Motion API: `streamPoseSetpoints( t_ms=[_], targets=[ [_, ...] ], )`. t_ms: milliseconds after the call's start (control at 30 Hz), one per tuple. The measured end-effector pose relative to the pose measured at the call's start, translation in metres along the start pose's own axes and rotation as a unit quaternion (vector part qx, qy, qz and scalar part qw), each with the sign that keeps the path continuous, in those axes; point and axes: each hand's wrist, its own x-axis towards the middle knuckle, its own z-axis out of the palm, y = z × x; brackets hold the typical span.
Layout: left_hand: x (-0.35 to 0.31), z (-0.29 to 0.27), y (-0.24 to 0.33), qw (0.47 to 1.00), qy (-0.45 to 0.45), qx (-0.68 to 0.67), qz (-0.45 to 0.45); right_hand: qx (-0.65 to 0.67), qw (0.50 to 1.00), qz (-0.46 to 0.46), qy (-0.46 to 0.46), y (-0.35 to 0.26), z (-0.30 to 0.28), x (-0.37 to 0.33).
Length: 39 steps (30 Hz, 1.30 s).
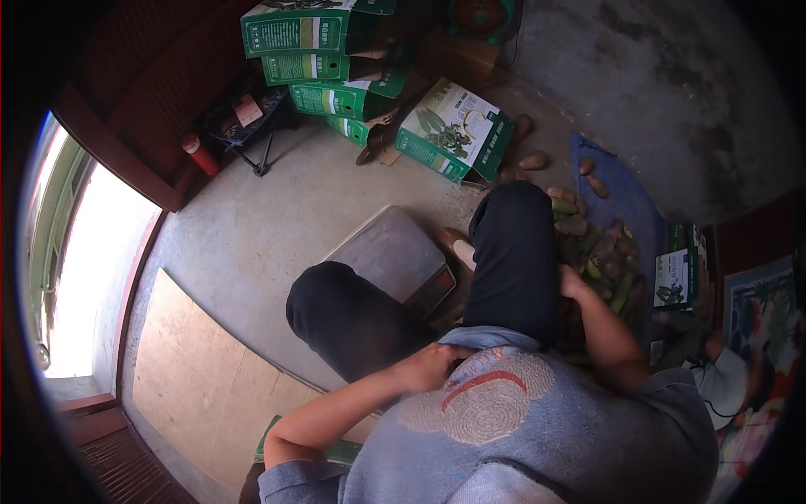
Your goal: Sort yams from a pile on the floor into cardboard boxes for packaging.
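My left hand (431, 368) rests at my lap against the hem of my grey-blue shirt (495, 338). Its fingers are curled in, and whatever they may hold is hidden. Beside my right thigh hangs my right hand (573, 284), its fingers out of sight behind the dark trouser leg (514, 269). Close to that hand lies a heap of long green and brownish vegetables (606, 252), partly on a blue sheet (642, 206). Between and ahead of my knees, a flat platform scale (382, 239) stands on the floor with nothing on its plate.
Green-and-white cartons (323, 63) are stacked ahead; one carton (457, 130) stands apart, near loose brown vegetables (534, 160). A red flask (200, 156) stands by a small folding stool (252, 126). Flat cardboard (201, 353) lies left. Another person (726, 378) sits right, beside a carton (673, 277).
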Motion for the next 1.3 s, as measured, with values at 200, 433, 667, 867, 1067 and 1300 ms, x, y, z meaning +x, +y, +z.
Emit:
streamPoseSetpoints(
  t_ms=[200,433,667,867,1067,1300],
  targets=[
    [-0.005,0.007,0.002,0.996,0.059,0.004,-0.062,0.140,0.982,0.074,-0.102,-0.048,-0.014,-0.032],
    [0.027,0.005,-0.001,0.990,0.134,0.013,-0.051,0.100,0.990,0.039,-0.094,-0.090,-0.030,0.018],
    [0.054,0.006,0.006,0.971,0.178,0.139,-0.071,0.158,0.982,0.017,-0.098,-0.144,-0.062,0.078],
    [0.084,-0.005,0.014,0.937,0.155,0.309,-0.041,0.363,0.931,0.037,-0.031,-0.036,0.032,0.140],
    [0.099,-0.001,0.028,0.918,0.183,0.314,-0.160,0.168,0.977,0.032,-0.126,-0.072,0.014,0.110],
    [0.120,-0.007,0.021,0.969,0.096,0.115,-0.195,0.278,0.954,0.071,-0.092,0.016,0.161,0.140]
  ],
)
